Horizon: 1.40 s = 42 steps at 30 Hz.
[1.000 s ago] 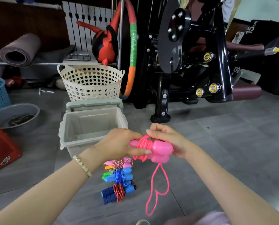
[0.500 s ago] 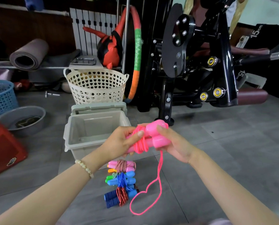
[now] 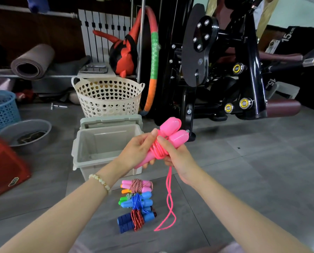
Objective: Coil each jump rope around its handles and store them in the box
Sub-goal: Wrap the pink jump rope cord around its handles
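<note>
Left hand (image 3: 138,153) and right hand (image 3: 177,157) both clasp the pink handles (image 3: 171,131), just right of the box (image 3: 112,141), long axis tilting up-right; the unwound rope (image 3: 168,207) hangs beneath the right hand.

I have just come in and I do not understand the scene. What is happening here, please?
A person is coiling a pink jump rope around its two handles. The left hand grips the handles, and the right hand holds the wound part. A loose tail hangs toward the floor, not yet wound. Several coiled ropes lie on the floor before the open grey box, which looks empty.
</note>
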Motion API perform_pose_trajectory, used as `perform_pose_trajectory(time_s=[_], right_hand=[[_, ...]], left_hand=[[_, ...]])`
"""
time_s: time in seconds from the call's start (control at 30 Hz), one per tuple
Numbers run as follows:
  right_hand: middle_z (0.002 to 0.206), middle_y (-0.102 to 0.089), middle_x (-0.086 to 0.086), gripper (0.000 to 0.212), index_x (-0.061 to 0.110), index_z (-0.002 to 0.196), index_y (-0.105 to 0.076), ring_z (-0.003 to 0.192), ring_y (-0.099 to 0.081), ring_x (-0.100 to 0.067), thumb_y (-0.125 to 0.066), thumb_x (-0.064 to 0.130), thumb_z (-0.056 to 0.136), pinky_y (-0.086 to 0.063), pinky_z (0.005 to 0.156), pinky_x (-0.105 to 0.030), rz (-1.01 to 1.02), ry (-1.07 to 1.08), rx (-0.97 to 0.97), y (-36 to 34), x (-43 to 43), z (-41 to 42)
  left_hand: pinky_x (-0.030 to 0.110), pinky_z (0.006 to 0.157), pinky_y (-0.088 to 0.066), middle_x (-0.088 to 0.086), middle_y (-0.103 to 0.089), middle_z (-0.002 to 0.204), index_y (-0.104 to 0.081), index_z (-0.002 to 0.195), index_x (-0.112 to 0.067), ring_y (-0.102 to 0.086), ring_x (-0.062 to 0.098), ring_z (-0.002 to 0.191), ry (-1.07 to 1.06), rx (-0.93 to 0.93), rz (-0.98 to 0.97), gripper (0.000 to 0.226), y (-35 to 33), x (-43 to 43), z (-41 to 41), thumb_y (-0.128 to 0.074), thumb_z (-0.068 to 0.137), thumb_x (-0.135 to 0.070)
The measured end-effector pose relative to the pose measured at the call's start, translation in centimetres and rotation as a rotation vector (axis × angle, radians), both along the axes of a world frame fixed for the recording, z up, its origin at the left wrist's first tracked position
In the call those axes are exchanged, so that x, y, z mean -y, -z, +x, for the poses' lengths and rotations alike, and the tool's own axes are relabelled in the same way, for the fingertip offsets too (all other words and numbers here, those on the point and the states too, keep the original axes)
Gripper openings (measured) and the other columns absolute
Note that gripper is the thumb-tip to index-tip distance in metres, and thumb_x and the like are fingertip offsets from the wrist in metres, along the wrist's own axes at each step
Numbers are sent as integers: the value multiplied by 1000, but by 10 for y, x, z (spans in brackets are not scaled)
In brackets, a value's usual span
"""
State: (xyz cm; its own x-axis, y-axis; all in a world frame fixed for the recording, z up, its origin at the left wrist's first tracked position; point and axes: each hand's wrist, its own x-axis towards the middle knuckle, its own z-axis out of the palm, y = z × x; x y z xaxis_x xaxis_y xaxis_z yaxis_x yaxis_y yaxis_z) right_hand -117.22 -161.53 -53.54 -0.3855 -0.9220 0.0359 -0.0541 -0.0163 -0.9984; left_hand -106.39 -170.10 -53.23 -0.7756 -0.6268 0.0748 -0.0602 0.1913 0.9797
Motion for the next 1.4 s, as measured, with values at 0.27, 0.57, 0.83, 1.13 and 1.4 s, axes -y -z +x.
perform_pose_trajectory(time_s=[0.27, 0.57, 0.83, 1.13, 1.4], right_hand=[[38, -42, 12, 21, 9, 93, -57, 34, -39, 0, -48, 28, 95, -27, 40, -10, -39, 28, 95, 1, 3, 2], [67, -36, 5, 32, 21, 81, -43, 43, -27, -2, -31, 43, 100, -21, 43, -15, 57, -50, -158, 14, 10, -4], [61, -50, 15, 24, 28, 84, -60, 55, -43, 3, -43, 23, 99, -34, 57, -13, 26, -50, -409, 12, 6, -12], [58, -35, 7, 33, 13, 88, -64, 46, -21, -6, -35, 23, 102, -20, 44, -19, 94, -168, -14, 14, 2, -18], [60, -44, 8, 10, 21, 95, -46, 56, -40, -7, -47, 31, 97, -35, 58, -33, 240, -102, -958, 9, -9, -21]], left_hand=[[19, 41, -37, -1, -58, 59, -62, 100, -22, -46, 10, 44, 148, 17, 71, 37, -2, 6, 14, -52, 82, -53], [17, 36, -32, 1, -56, 59, -62, 90, -18, -42, 9, 39, -85, -33, 137, 30, -2, 18, 17, -49, 92, -45], [14, 34, -22, -5, -47, 53, -56, 67, -17, -32, 4, 36, 55, -151, 390, 45, -6, 15, 16, -44, 80, -58], [8, 28, -21, -7, -43, 53, -52, 77, -15, -28, 0, 32, 45, -311, 721, 44, -7, 19, 6, -43, 85, -57], [14, 33, -28, 2, -57, 62, -61, 81, -13, -41, 6, 38, -231, 60, 275, 42, 8, 38, 13, -51, 90, -52]])
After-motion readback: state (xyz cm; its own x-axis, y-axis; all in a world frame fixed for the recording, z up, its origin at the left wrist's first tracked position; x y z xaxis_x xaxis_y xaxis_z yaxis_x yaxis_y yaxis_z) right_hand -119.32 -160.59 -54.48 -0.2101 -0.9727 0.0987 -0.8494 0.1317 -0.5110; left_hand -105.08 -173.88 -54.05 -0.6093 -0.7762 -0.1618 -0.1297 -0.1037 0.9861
